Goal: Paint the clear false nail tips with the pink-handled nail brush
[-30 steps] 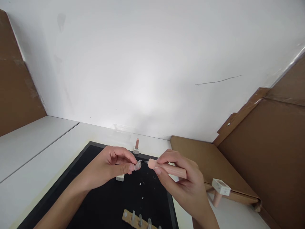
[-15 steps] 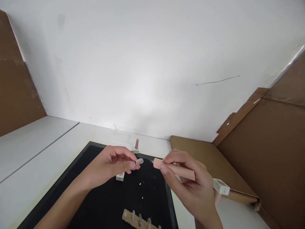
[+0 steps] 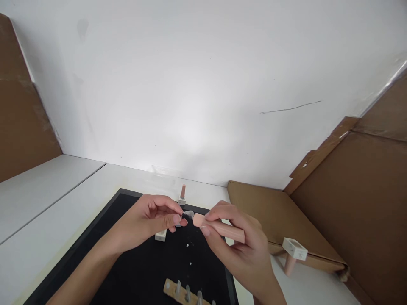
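Note:
Between its thumb and fingers, my left hand (image 3: 159, 215) pinches a small clear nail tip (image 3: 189, 213), which points to the right. My right hand (image 3: 233, 237) is closed around a pink brush handle (image 3: 222, 228). The brush end touches or nearly touches the nail tip; the bristles are hard to make out. Below the hands, a tan strip (image 3: 172, 288) bears several clear nail tips standing up on the black mat (image 3: 143, 271). A white block (image 3: 160, 236) lies partly behind my left hand.
A pink-capped bottle (image 3: 182, 194) stands at the mat's back edge. To the right are a flat cardboard box (image 3: 270, 212) and an upside-down bottle with a white base (image 3: 295, 249). Cardboard panels (image 3: 359, 182) flank the white wall (image 3: 190, 84).
My right hand has moved left with the pink brush, bringing its end up to the nail tip. My left hand has hardly moved. More of the upside-down bottle shows.

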{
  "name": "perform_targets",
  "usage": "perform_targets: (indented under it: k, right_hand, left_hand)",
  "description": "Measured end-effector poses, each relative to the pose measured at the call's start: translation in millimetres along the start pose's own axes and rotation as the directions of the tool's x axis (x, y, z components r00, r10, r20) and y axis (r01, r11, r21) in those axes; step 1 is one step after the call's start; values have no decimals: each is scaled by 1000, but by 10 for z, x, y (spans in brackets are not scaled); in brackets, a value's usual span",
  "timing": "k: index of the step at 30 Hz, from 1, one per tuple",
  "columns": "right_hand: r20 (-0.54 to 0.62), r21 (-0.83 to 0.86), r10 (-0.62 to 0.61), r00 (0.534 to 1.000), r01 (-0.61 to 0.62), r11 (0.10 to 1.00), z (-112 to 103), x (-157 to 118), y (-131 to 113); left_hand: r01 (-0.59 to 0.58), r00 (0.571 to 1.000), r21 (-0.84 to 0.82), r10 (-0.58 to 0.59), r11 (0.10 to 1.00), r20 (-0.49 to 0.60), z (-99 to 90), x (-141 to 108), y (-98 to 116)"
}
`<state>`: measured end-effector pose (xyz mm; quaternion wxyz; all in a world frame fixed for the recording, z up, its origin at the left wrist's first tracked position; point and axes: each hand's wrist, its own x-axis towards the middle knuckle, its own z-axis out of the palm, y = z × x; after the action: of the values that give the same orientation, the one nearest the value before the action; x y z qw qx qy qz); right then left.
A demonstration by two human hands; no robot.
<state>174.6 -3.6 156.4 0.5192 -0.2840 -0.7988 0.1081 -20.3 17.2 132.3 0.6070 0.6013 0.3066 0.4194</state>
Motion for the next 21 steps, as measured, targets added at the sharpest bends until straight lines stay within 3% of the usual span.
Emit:
perform_targets:
  k: [21]
  right_hand:
    - [0, -80, 1, 1000, -1, 997, -62, 3, 39]
  left_hand:
    - [-9, 1000, -23, 9, 1000, 17, -15, -15, -29]
